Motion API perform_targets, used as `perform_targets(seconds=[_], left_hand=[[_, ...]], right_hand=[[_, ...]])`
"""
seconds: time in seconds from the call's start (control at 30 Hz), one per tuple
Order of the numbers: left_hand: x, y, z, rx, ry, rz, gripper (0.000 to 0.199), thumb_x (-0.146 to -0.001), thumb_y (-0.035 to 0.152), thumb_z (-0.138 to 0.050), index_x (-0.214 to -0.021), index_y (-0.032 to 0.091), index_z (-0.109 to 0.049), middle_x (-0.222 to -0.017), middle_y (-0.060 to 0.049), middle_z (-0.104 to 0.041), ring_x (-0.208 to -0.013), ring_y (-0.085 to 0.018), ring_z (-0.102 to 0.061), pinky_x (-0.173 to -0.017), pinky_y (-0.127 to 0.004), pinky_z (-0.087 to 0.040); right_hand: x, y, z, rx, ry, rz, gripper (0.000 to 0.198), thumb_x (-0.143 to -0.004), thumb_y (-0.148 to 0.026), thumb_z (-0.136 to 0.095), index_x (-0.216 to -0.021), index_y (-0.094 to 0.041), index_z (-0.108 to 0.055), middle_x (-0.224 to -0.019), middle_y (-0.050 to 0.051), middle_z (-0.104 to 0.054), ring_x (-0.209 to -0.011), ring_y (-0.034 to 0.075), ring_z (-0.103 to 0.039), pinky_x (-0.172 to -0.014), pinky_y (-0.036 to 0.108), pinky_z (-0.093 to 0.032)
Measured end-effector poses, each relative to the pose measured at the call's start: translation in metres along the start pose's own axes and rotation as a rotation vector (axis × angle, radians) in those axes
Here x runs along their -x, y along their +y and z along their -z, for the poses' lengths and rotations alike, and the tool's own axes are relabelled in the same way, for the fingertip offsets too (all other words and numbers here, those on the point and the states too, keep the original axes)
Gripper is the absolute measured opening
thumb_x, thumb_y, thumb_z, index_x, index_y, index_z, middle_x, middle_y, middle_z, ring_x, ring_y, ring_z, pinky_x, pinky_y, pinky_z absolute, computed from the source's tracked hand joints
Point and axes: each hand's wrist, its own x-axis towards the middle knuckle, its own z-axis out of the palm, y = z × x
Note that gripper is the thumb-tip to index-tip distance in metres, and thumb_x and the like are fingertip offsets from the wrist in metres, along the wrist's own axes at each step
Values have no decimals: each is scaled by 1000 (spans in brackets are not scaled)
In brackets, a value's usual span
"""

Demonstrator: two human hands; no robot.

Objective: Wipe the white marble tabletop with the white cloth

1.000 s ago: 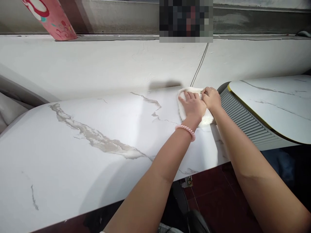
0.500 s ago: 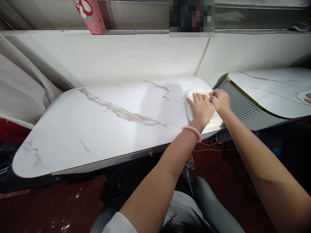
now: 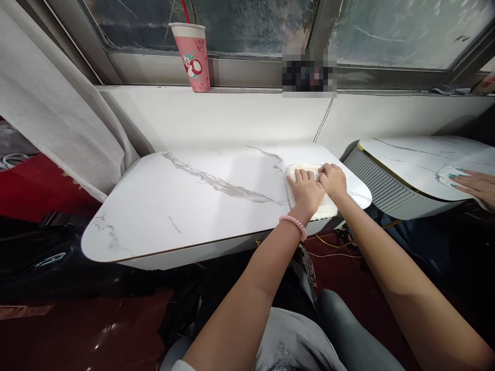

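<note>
Cloth (image 3: 327,208) lies on the table (image 3: 216,216), toward its right end. Left hand (image 3: 308,188): open, laid over the cloth. Right hand (image 3: 333,181): beside the left, fingers bent on the cloth; grip cannot be told. Cup (image 3: 196,64): behind the table. Co-worker's hand (image 3: 477,184): beyond the table's right end.

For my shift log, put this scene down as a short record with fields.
Left hand: fingers spread on a fluffy cream-white cloth; pink coiled band at the wrist
Right hand: fingers bent on the same cloth; whether they grip it is unclear
Cloth position: toward the right end of a white, grey-veined, round-cornered table
Window: tall pink-and-white cup with a red straw, upright on the sill
Neighbouring table: white, grey-veined, with a ribbed side; another person's teal-nailed hand rests on a white cloth
</note>
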Motion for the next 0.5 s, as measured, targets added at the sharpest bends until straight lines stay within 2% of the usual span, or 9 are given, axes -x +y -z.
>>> perform_targets(seconds=[0.2,0.5], left_hand=[[-16,-31,11,1,-21,23,43,-99,24,-34,-134,17,-58,-149,-11,-53,-146,-26,-36,-121,-53,-29],[-73,-86,19,-34,-142,123,54,-99,28,-25,-149,20,-45,-162,-6,-37,-153,-23,-24,-125,-52,-19]], right_hand=[[-11,-36,-10,16,-31,-2,23,-81,-14,-41,-87,-19,-63,-102,16,-67,-101,32,-57,-84,41,-42],[-61,-91,-50,-42,-36,-1,23,-83,-10,-41,-88,-19,-62,-101,15,-65,-100,30,-54,-85,40,-39]])
